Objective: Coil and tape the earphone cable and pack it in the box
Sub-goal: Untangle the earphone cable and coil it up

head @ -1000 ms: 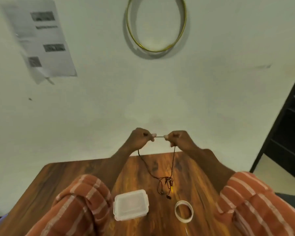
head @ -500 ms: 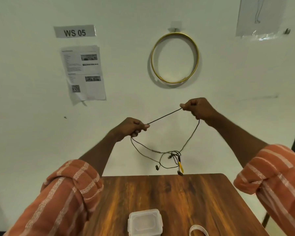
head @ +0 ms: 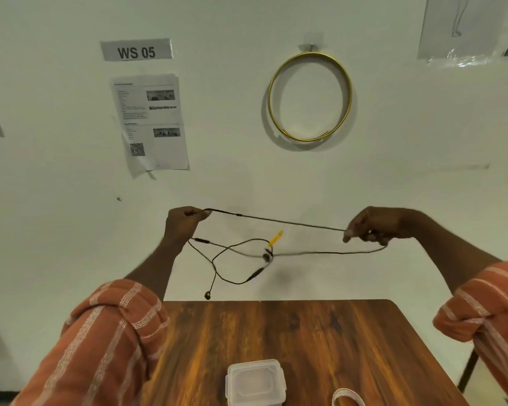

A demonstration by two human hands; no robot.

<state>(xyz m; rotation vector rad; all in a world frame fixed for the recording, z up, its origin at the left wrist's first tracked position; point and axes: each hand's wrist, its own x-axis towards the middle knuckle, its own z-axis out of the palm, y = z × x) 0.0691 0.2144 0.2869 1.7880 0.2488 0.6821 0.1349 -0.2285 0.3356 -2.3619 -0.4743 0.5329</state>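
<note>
While a person in orange striped sleeves is sitting at a brown wooden table (head: pixel 305 341), both bare hands are holding a thin black earphone cable (head: pixel 276 221) up in the air, above the table's far edge and in front of a pale wall.

Going left to right: the left hand (head: pixel 185 222) is pinching one end of a straight, taut stretch of cable, fingers curled around it. Below and between the hands, the rest is hanging in loose tangled loops, with an earbud dangling low and a small yellow tag (head: pixel 275 238) near the middle. The right hand (head: pixel 373 225) is gripping the other end of the taut stretch, fingers closed on it.

This appears to be the straightening step, ahead of coiling. The next move likely calls for clearing the tangle, then winding even loops.

Waiting on the table's near edge are a closed translucent plastic box (head: pixel 255 382) and, to its right, a white tape roll (head: pixel 348 398), partly cut off.

On the wall, a grey label (head: pixel 136 50) reads "WS 05". A printed sheet with a QR code (head: pixel 150 123) is hanging beneath it; its text is too small to read.
</note>
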